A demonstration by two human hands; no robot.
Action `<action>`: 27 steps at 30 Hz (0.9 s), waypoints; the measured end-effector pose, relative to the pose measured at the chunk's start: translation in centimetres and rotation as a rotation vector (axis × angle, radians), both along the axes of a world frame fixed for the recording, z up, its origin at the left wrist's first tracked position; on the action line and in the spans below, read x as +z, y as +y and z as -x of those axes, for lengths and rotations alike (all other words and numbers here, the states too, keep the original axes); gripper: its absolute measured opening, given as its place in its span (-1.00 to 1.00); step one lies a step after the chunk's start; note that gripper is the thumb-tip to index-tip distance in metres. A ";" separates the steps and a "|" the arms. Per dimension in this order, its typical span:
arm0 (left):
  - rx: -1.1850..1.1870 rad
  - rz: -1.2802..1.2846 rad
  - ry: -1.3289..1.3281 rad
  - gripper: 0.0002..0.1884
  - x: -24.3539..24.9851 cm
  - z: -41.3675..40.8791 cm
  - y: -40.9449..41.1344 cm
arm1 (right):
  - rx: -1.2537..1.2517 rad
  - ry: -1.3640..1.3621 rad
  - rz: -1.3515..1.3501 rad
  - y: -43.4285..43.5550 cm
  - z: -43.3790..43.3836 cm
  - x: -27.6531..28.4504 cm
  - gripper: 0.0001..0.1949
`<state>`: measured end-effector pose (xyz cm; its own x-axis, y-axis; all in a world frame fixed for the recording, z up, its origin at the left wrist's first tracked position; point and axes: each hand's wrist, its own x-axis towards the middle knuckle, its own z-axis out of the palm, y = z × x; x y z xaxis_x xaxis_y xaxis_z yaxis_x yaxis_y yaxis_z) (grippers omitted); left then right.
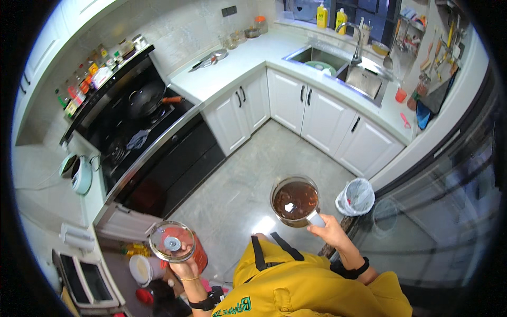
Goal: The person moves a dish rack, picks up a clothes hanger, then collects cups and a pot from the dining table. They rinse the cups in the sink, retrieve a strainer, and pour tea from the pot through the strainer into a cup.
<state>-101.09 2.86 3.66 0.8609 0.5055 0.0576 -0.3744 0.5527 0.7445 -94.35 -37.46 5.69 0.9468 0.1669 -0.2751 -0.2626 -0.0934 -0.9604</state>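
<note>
My right hand (330, 232) grips the pale handle of a round glass pot (295, 200), whose rim is uncovered and which holds a clear brown liquid. Held up by my left hand (185, 263) is a round glass lid (173, 241) with a metal rim and a grey knob in its centre; fingers show through the glass beneath it. Lid and pot are well apart, one on each side of my body, both over the lower part of the view.
A wok (146, 101) rests on the black gas stove (119, 130), beside a cloth (138, 139). The sink (323, 59) is set in the white counter (237, 71). A lined bin (355, 198) stands on the floor at right. Below left are a white tub (140, 270) and a red container (201, 253).
</note>
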 end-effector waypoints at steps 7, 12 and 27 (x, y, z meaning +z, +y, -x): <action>0.031 -0.062 0.250 -0.72 0.8 -20.4 1.5 | -0.303 0.143 0.085 0.0 -12.4 -0.5 -0.85; -0.228 0.027 0.351 -0.62 3.5 -35.7 -2.1 | -0.553 0.164 -0.061 0.1 -18.3 1.0 -0.92; -0.700 -0.150 0.341 -0.66 4.1 -69.5 -18.1 | -0.783 0.169 -0.020 -7.1 -39.4 1.9 -0.89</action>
<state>-31.60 -15.28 7.75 0.9582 -0.1523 -0.2420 0.2855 0.4603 0.8406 -54.92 -44.61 7.54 0.7364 -0.5227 -0.4295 -0.3872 0.1950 -0.9012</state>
